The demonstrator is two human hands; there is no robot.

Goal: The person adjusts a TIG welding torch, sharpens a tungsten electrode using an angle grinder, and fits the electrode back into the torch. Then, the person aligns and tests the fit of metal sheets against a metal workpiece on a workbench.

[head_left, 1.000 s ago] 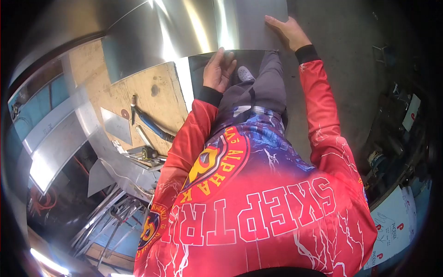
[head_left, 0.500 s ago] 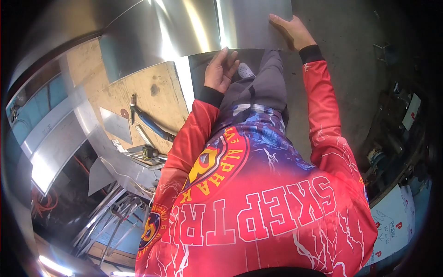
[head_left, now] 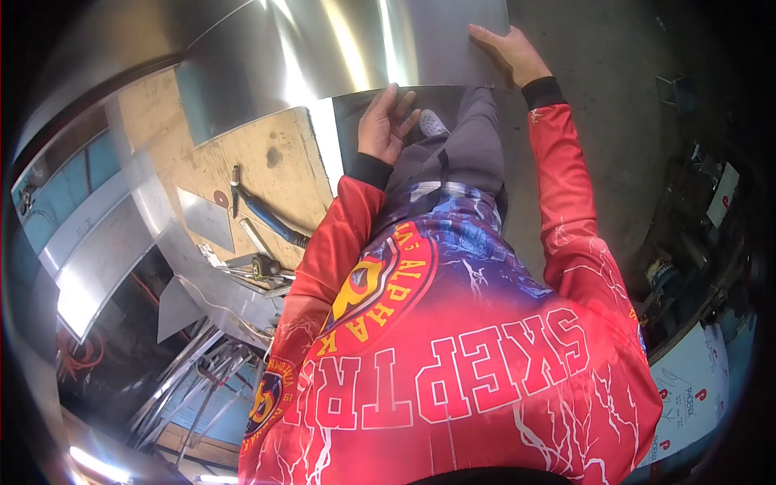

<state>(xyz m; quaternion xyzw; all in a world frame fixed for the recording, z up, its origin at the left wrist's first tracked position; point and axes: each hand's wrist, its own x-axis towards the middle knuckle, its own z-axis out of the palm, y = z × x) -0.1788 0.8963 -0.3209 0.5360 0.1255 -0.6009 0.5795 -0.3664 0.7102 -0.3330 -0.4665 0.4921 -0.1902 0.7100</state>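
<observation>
A large, shiny metal sheet [head_left: 440, 48] spans the top of the head view, its near edge curved by the wide lens. My right hand [head_left: 517, 58] grips its right edge, with the thumb on the upper face and the other fingers hidden underneath. Below the near edge, my left hand [head_left: 386, 129] is turned palm up with fingers loosely bent and apart. One of its fingertips touches the sheet's edge.
A wooden tabletop [head_left: 279, 174] to the left carries a blue-handled tool [head_left: 271, 218], a small metal plate [head_left: 206, 218] and a tape measure [head_left: 263, 267]. Metal stands [head_left: 190, 388] are at lower left. Printed film-covered sheets [head_left: 687, 396] lean at lower right.
The sheet's right edge and my right hand have shifted very slightly left. My left hand has stayed at the near edge.
</observation>
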